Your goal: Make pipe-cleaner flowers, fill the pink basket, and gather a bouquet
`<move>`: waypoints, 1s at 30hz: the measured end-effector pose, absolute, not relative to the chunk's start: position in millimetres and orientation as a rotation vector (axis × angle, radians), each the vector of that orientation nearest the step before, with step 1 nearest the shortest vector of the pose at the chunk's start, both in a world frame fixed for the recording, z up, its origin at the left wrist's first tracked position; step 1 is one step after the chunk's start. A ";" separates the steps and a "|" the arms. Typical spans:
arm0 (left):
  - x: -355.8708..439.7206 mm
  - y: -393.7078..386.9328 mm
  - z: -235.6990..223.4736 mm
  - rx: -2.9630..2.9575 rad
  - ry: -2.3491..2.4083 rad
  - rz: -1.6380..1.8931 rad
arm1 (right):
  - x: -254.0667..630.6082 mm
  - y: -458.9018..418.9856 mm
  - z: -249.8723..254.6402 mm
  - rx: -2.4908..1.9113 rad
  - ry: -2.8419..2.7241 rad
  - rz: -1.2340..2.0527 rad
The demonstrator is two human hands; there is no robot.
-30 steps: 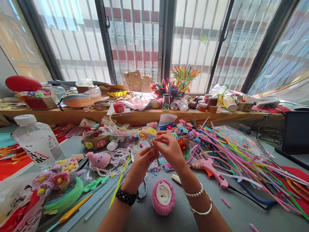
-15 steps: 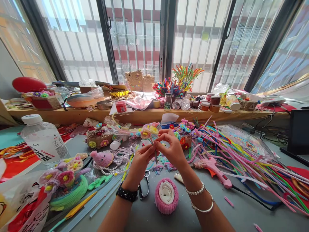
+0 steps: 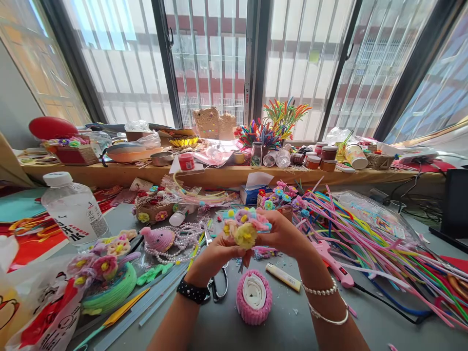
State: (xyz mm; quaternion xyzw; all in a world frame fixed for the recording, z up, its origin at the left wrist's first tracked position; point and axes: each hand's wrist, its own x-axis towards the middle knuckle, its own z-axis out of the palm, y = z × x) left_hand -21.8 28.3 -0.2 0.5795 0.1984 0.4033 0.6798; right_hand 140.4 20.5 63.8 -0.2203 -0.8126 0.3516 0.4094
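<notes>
A small bunch of fuzzy pipe-cleaner flowers [image 3: 244, 235], in yellow, pink, purple and blue, is gripped between both hands above the table. My left hand [image 3: 215, 254] pinches it from the left, below the blooms. On the other side my right hand [image 3: 283, 234] has its fingers closed around the flower heads; some fingertips are hidden behind them. Stem ends poke out beneath, pointing toward a pink knitted-looking pot [image 3: 253, 314] with rolled white material inside. Black-handled scissors [image 3: 220, 290] lie by my left wrist, and a cream labelled stick [image 3: 282, 277] rests under my right hand.
A pink glue gun [image 3: 334, 265] and a heap of colourful pipe cleaners [image 3: 380, 248] lie at the right. On the left stand a water bottle [image 3: 75, 209] and a green flower pot [image 3: 113, 292], near pearl strings [image 3: 190, 239]. Jars [image 3: 312, 162] line the windowsill.
The flower bunch has come lower and nearer, its blooms now tipped toward me. My right hand has moved down and right, uncovering more of the cream stick.
</notes>
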 end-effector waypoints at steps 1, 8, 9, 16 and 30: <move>-22.1 28.0 -1.1 1.320 0.447 0.905 | 139.3 17.4 66.0 -0.544 -2.083 0.835; -20.0 29.0 0.4 1.354 0.662 1.143 | 132.6 9.4 69.4 -0.632 -2.074 0.546; -19.0 30.1 1.1 1.365 0.709 1.215 | 132.0 10.3 69.0 -0.672 -2.043 0.488; -13.4 33.4 3.9 1.586 1.037 1.606 | 123.9 18.3 62.5 -0.782 -1.894 0.188; -11.3 26.8 6.8 1.609 1.301 1.801 | 113.1 27.2 46.0 -0.762 -1.808 0.173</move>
